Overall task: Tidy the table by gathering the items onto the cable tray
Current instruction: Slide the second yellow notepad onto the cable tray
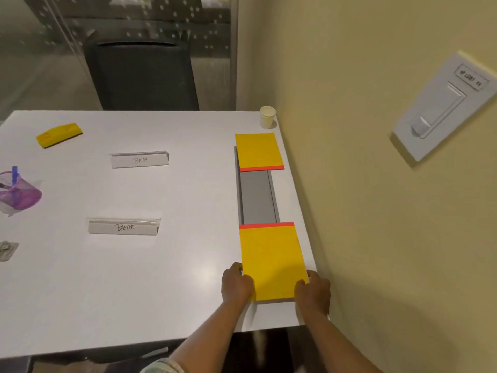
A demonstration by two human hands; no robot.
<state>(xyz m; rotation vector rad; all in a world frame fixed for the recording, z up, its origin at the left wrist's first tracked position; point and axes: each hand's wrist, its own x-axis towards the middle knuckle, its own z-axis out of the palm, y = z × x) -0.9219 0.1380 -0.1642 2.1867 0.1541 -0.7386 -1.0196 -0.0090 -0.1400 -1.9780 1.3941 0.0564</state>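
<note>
**Inspector A:** Fingers first. The left hand [236, 285] has its fingers curled together against the left edge of the near yellow pad [271, 262], pressing on it. The right hand [313, 290] grips the pad's near right corner, fingers folded over its edge.

**Inspector B:** Position of that pad?

**Inspector A:** It lies flat over the near end of the cable tray [256, 196], red strip facing away. A second yellow pad [258, 150] covers the tray's far end, red strip facing nearer. Bare grey tray shows between them.

**Inspector B:** Items off the tray?

**Inspector A:** On the white table [174, 265]: a "BEAR" name card [123, 227], a "BETA" name card [139, 159], a yellow eraser block [59, 135], a purple mesh cup [20, 193] holding a blue pen, and a paper cup [267, 117] at the far corner beside the wall.
</note>
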